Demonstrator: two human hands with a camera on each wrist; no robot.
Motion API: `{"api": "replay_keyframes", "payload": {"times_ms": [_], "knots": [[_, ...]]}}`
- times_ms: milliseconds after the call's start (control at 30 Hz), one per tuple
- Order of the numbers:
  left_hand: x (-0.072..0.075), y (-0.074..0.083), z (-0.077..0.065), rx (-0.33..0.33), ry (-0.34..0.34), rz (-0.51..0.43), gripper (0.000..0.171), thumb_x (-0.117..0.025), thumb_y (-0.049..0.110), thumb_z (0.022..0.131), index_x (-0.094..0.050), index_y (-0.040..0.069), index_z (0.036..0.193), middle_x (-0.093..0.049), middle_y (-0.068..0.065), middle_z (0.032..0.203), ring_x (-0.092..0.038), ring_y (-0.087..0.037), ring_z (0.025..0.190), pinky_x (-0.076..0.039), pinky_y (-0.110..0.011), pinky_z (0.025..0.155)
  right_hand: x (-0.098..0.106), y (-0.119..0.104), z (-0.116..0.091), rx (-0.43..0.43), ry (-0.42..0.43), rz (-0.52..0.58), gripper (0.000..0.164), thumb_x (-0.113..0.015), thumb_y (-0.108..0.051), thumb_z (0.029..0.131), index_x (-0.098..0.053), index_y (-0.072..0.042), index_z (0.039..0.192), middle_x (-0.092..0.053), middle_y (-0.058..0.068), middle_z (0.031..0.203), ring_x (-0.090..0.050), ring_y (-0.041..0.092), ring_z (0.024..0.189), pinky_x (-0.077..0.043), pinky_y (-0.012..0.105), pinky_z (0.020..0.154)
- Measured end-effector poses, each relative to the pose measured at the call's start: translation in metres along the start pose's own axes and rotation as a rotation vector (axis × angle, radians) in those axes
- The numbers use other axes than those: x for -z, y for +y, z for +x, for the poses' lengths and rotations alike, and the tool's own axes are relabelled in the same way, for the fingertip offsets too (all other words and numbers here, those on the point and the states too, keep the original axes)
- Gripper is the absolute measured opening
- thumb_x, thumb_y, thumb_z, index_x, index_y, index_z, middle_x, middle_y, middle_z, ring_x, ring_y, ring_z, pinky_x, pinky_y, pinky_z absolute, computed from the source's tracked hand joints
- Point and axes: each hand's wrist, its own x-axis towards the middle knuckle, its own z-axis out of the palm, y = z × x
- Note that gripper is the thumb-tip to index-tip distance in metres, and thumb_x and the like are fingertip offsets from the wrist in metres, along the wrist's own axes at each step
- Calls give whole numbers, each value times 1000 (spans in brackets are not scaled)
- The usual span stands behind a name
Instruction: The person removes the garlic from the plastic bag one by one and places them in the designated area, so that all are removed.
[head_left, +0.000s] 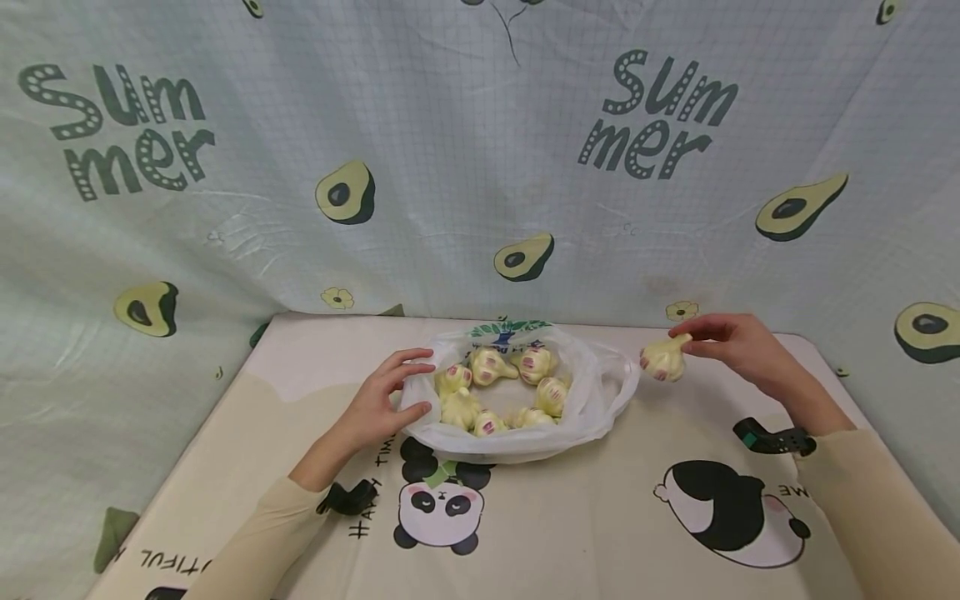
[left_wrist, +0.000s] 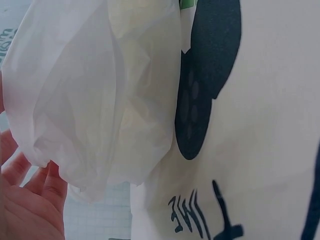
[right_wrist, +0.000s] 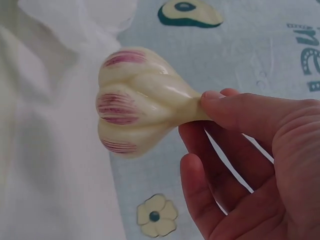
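A white plastic bag [head_left: 517, 447] stands with its mouth wide on the table, several garlic bulbs [head_left: 488, 367] lying around its inside. My left hand [head_left: 378, 402] is at the bag's left rim, fingers and thumb spread apart. In the left wrist view, the fingers touch the side of the bag [left_wrist: 100, 100]. To the right of the bag, my right hand [head_left: 731, 343] pinches another garlic bulb [head_left: 663, 360] by its stem, above the table. The right wrist view shows that bulb [right_wrist: 135, 102], cream with purple streaks, its stem between thumb and fingers.
The table [head_left: 585, 517] has a pale cloth printed with a panda and lettering. Behind it hangs a light curtain [head_left: 420, 125] with avocado and "summer" prints. A black strap device [head_left: 776, 437] is on the right wrist and another [head_left: 348, 498] on the left.
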Motion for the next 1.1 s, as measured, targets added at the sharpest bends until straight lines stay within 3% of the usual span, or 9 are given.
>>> {"api": "replay_keyframes", "payload": {"times_ms": [133,233,367,467,667,1100], "knots": [[0,0,0,5,1,-1,45,-79,4,82,-65,4,125,-49,-13,144,-45,-34,132,-48,-51,83,-2,13,-1,-36,15,-30,36,-66,-20,97,-63,0,127,-63,21,124,-57,3,99,-46,14,80],[0,1,1,4,4,-3,46,-79,4,81,-65,4,125,-49,-13,144,-45,-34,132,-47,-50,82,-4,21,-2,-66,33,-57,37,-67,-23,97,-63,-1,126,-64,21,124,-58,12,105,-45,14,80],[-1,2,2,2,8,0,47,-79,1,80,-65,1,124,-48,-16,144,-45,-36,132,-47,-51,81,-9,31,-3,-103,54,-73,38,-68,-27,96,-64,-1,123,-64,21,124,-56,32,115,-49,28,87],[-2,1,2,0,6,2,46,-79,3,81,-65,1,125,-48,-16,144,-45,-36,132,-47,-51,81,-12,37,-2,-111,67,-80,37,-69,-26,95,-65,-1,123,-64,22,123,-56,38,117,-49,35,90],[0,2,2,11,0,-9,46,-80,5,81,-65,4,125,-48,-12,145,-45,-33,133,-47,-51,82,-20,42,-1,-110,90,-94,37,-72,-24,93,-68,-1,122,-66,21,122,-58,37,115,-45,17,77],[-1,1,3,21,-5,-1,46,-78,5,82,-65,5,126,-48,-10,145,-44,-33,133,-46,-50,84,-34,45,2,-66,103,-90,37,-73,-18,92,-67,1,123,-67,21,119,-59,32,109,-46,16,76]]}}
